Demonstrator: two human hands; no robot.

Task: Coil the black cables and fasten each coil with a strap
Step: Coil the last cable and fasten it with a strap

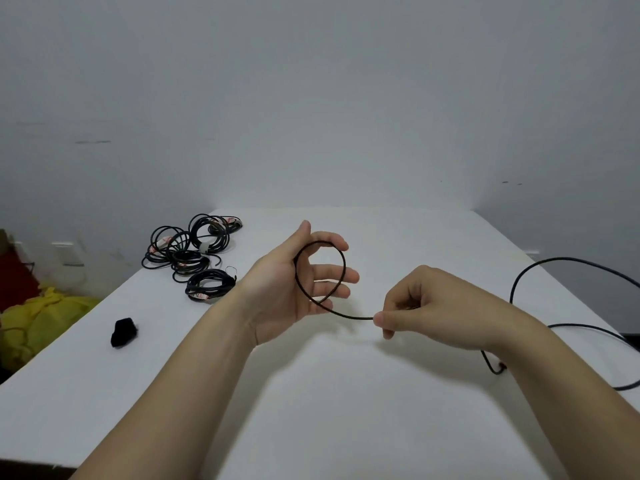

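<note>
1. Hands are raised over the white worktop (346, 393), close to each other but not touching, both forearms bare.
2. The left hand (287, 292) is spread, palm turned towards the right hand, thumb pointing up and fingers nearly straight.
3. One loop of the black cable (356, 318) lies against that palm and runs round the outside of the fingers; the loop crosses itself near the little finger.
4. From the crossing the cable runs on to the right hand (433, 303), which pinches it between thumb and forefinger, the other fingers curled under.
5. Beyond the right hand the rest of the cable lies loose in wide curves on the right side of the worktop, partly hidden by the right forearm.
6. A cluster of coiled cables (194, 254) rests at the far left corner of the worktop, several with pale or reddish bands round them.
7. A small dark strap (123, 331) sits alone near the left edge, well apart from the coils and from the hands.
8. Yellow cloth (45, 317) is bunched below the worktop on the left, and a plain grey wall (311, 98) stands behind.
</note>
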